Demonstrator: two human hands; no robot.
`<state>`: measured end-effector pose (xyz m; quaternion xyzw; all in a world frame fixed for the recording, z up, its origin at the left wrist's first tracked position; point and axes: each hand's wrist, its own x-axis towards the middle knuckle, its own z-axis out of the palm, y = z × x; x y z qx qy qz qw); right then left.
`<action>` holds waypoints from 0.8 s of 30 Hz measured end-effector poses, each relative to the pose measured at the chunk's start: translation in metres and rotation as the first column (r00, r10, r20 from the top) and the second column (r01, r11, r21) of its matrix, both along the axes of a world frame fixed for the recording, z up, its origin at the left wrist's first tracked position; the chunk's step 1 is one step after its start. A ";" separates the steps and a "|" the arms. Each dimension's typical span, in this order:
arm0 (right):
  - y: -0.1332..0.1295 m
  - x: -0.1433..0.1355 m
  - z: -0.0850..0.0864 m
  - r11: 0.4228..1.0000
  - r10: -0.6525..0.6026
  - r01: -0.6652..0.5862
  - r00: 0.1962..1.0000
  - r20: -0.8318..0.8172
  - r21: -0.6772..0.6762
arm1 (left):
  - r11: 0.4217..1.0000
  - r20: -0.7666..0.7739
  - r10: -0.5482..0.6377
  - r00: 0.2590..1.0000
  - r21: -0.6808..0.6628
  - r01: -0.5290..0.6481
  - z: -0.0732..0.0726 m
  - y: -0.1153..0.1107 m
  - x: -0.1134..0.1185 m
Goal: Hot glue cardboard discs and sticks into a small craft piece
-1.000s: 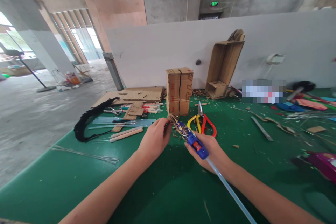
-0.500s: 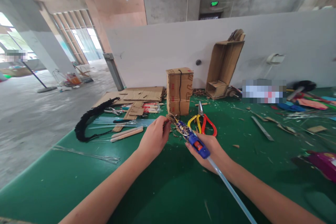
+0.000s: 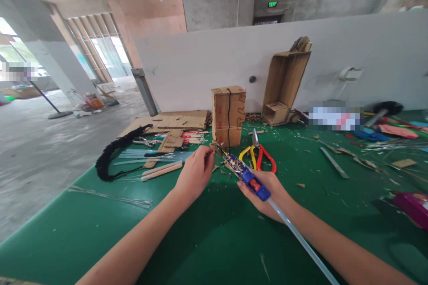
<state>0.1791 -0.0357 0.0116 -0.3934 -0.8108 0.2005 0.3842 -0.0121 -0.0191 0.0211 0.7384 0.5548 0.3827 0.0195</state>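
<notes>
My left hand (image 3: pixel 195 170) is closed in a pinch on a small brown piece of cardboard (image 3: pixel 216 147), partly hidden by the fingers. In my right hand (image 3: pixel 274 189) is a blue hot glue gun (image 3: pixel 257 185), its front part spattered with residue. The nozzle points forward and left, right by the cardboard piece; whether they touch I cannot tell. A long clear glue stick (image 3: pixel 302 238) sticks out of the gun's back end. Just beyond my hands a cardboard box (image 3: pixel 228 118) stands upright with a black cord down its front. Scissors (image 3: pixel 265 158) with red and yellow handles lie beside the gun.
Behind stands an open cardboard form (image 3: pixel 286 84) against the white partition (image 3: pixel 200 62). On the left of the green table (image 3: pixel 100 231) lie a black fuzzy strip (image 3: pixel 103 160), clear glue sticks (image 3: pixel 133 156), wooden sticks (image 3: pixel 162 171) and flat cardboard (image 3: pixel 183 119). Scraps and a magenta packet (image 3: pixel 411 207) lie right.
My left hand has shifted slightly left with the cardboard piece. The glue gun has turned a little, and its trailing glue stick has swung to the right. The box and scissors stay put.
</notes>
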 end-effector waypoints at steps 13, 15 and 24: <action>0.001 -0.001 -0.001 0.998 0.000 0.000 1.000 0.012 0.070 | 1.000 0.023 0.022 0.999 -0.023 -0.021 0.002 -0.001 0.001; 0.002 -0.001 -0.002 0.998 -0.012 0.011 1.000 0.027 0.068 | 1.000 0.026 0.021 0.999 -0.021 -0.021 0.002 -0.001 0.001; 0.001 -0.001 -0.006 0.998 -0.031 0.031 1.000 -0.001 0.056 | 0.999 0.023 0.032 0.999 -0.032 -0.031 0.003 -0.001 0.000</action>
